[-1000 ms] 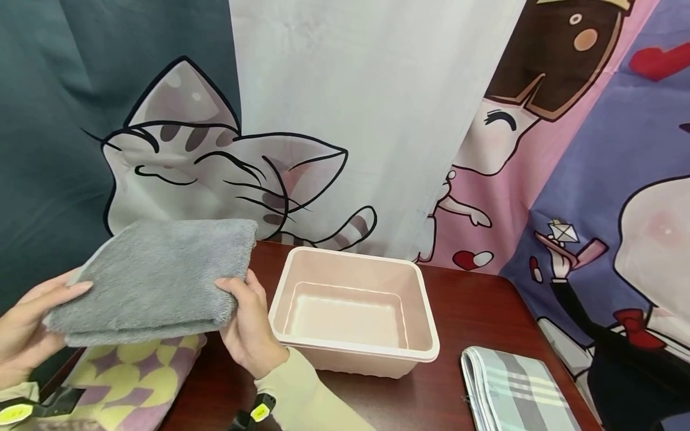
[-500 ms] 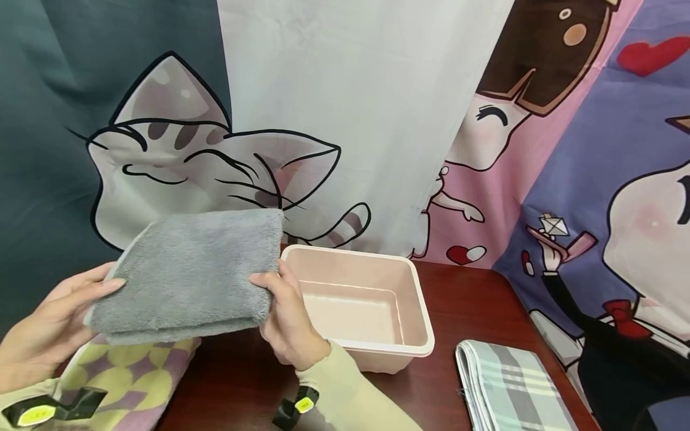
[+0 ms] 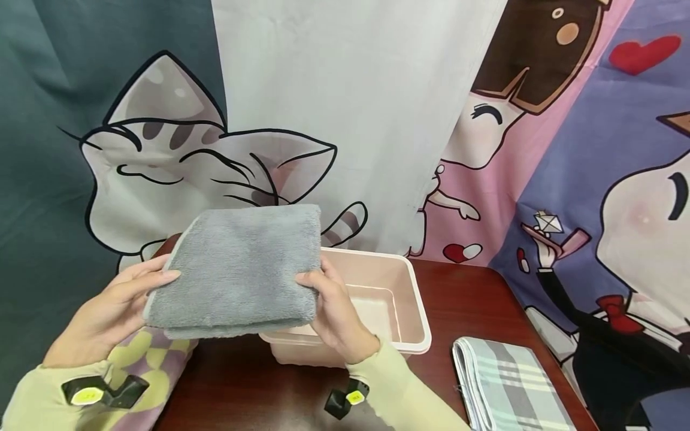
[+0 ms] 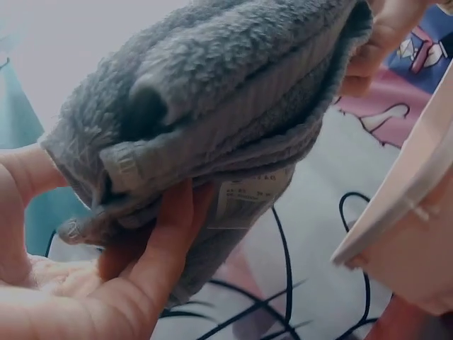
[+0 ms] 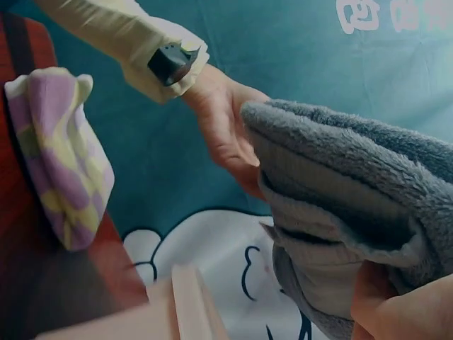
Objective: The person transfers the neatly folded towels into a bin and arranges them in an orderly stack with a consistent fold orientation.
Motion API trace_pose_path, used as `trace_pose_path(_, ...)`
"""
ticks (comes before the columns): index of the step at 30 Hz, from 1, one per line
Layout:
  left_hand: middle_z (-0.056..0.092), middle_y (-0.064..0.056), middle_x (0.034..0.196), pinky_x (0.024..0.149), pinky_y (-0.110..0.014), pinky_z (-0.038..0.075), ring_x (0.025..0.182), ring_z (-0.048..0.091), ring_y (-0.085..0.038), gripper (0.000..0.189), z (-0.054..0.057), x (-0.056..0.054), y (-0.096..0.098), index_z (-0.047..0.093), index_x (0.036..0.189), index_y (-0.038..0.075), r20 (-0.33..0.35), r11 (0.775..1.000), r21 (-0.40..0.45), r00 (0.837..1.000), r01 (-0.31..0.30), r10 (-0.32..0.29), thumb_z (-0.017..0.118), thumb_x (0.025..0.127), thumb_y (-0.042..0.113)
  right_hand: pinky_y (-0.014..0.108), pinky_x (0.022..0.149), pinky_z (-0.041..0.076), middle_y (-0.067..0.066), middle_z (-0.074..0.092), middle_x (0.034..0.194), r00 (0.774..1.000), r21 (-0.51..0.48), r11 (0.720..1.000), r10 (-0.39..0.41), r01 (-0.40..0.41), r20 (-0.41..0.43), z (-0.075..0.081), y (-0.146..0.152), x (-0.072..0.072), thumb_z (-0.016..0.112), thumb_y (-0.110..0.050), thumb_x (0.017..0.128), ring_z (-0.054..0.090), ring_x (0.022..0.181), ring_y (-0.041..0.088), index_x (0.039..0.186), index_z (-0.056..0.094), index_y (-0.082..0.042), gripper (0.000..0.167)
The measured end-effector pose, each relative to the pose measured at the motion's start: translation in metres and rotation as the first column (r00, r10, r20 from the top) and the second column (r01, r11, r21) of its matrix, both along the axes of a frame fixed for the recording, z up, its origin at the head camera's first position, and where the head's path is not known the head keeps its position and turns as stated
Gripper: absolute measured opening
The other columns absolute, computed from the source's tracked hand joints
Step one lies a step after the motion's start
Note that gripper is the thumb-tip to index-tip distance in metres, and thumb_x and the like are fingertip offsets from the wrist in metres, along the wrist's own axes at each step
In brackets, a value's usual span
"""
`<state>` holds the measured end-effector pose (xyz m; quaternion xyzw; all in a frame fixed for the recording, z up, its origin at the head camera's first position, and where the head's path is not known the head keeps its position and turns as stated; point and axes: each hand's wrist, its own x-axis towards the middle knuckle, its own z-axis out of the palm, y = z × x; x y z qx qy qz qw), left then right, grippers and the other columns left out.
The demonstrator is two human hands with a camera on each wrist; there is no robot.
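Between both hands hangs a folded grey fluffy towel [image 3: 237, 269], held up in the air and overlapping the left part of a pale pink plastic basin [image 3: 396, 299] in the head view. My left hand [image 3: 110, 305] grips its left edge, thumb on top and fingers underneath. On the opposite edge my right hand [image 3: 339, 308] pinches it the same way. From the left wrist view, the towel's stacked layers [image 4: 233, 106] and a printed label [image 4: 244, 198] show on the underside. The basin's inside is partly hidden by the towel.
A yellow and purple patterned folded cloth [image 3: 145, 371] lies at the left, partly behind my left forearm. At the right is a folded plaid cloth [image 3: 512, 383] on the dark red table [image 3: 458, 299]. A cartoon-printed curtain [image 3: 345, 90] stands behind the table.
Both hands have carried the grey towel to the right, from above the patterned cloth to partly over the basin. The head view has shifted slightly.
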<state>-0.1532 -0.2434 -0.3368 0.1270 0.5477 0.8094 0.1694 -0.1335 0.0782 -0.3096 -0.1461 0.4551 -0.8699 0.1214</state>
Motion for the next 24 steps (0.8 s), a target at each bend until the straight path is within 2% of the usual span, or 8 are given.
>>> trace_pose_path(3,0.024,0.016,0.133,0.055,-0.017,0.044,0.072,0.048,0.001,0.036,0.008,0.000,0.012,0.044,0.132,0.023,0.023,0.998,-0.057,1.000,0.006,-0.004,0.039,0.099,0.012,0.028,0.071,0.050,0.005,0.052,0.109,1.000,0.031,1.000,0.005,-0.006,0.009,0.001,0.013,0.000,0.046,-0.004,0.084,0.057,0.086,0.015,0.121,0.042,-0.012,0.038)
trace_pose_path(4,0.026,0.014,0.134,0.062,-0.020,0.047,0.081,0.051,0.000,0.037,0.012,-0.001,0.016,0.038,0.135,0.024,0.041,0.998,-0.053,0.999,0.032,-0.030,0.039,0.099,0.013,0.029,0.071,0.050,0.005,0.052,0.109,1.000,0.041,0.999,0.008,-0.009,0.012,0.001,0.018,0.000,0.046,-0.003,0.084,0.057,0.087,0.015,0.121,0.042,-0.011,0.038)
trace_pose_path(5,0.031,0.012,0.133,0.070,-0.023,0.049,0.090,0.053,-0.002,0.039,0.016,-0.002,0.021,0.032,0.136,0.025,0.061,0.997,-0.043,0.997,0.058,-0.055,0.039,0.099,0.013,0.029,0.073,0.049,0.005,0.051,0.110,1.000,0.051,0.999,0.013,-0.014,0.015,0.001,0.022,0.000,0.046,-0.003,0.084,0.057,0.088,0.016,0.122,0.042,-0.011,0.038)
trace_pose_path(7,0.043,0.007,0.126,0.069,-0.027,0.051,0.085,0.058,-0.008,0.041,0.023,-0.005,0.030,0.028,0.138,0.022,0.076,0.993,0.005,0.990,0.120,-0.120,0.038,0.099,0.011,0.031,0.075,0.049,0.006,0.051,0.111,1.000,0.067,0.997,0.025,-0.026,0.017,0.001,0.031,0.001,0.046,-0.002,0.084,0.056,0.091,0.016,0.124,0.041,-0.011,0.041)
trace_pose_path(8,0.049,0.004,0.120,0.075,-0.033,0.052,0.089,0.060,-0.014,0.042,0.026,-0.006,0.036,0.026,0.138,0.021,0.080,0.988,0.023,0.985,0.154,-0.155,0.037,0.099,0.011,0.032,0.076,0.049,0.006,0.051,0.111,0.999,0.074,0.997,0.027,-0.029,0.021,0.000,0.036,0.001,0.046,-0.002,0.084,0.056,0.092,0.017,0.125,0.040,-0.011,0.042)
trace_pose_path(12,0.059,0.000,0.106,0.074,-0.033,0.052,0.085,0.062,-0.018,0.037,0.032,-0.011,0.060,0.039,0.134,0.014,0.061,0.973,0.062,0.973,0.220,-0.224,0.038,0.098,0.007,0.033,0.077,0.049,0.006,0.052,0.110,0.999,0.101,0.995,0.023,-0.027,0.040,-0.002,0.056,0.001,0.046,0.000,0.083,0.057,0.092,0.018,0.126,0.039,-0.009,0.044)
trace_pose_path(20,0.058,-0.001,0.104,0.077,-0.036,0.051,0.089,0.061,-0.017,0.033,0.026,-0.023,0.106,0.044,0.128,0.013,0.077,0.987,-0.022,0.985,0.158,-0.155,0.049,0.095,0.016,0.037,0.079,0.049,0.006,0.053,0.110,0.996,0.190,0.982,-0.018,0.001,0.086,-0.006,0.094,-0.002,0.046,0.002,0.080,0.057,0.095,0.019,0.127,0.039,-0.005,0.048)
trace_pose_path(24,0.061,-0.001,0.100,0.077,-0.040,0.050,0.088,0.061,-0.017,0.031,0.025,-0.032,0.129,0.045,0.123,0.011,0.065,0.985,-0.110,0.990,0.135,-0.129,0.054,0.093,0.018,0.040,0.083,0.047,0.005,0.050,0.114,0.992,0.234,0.972,-0.048,0.019,0.120,-0.008,0.112,-0.002,0.044,0.001,0.081,0.052,0.101,0.022,0.128,0.040,-0.008,0.049)
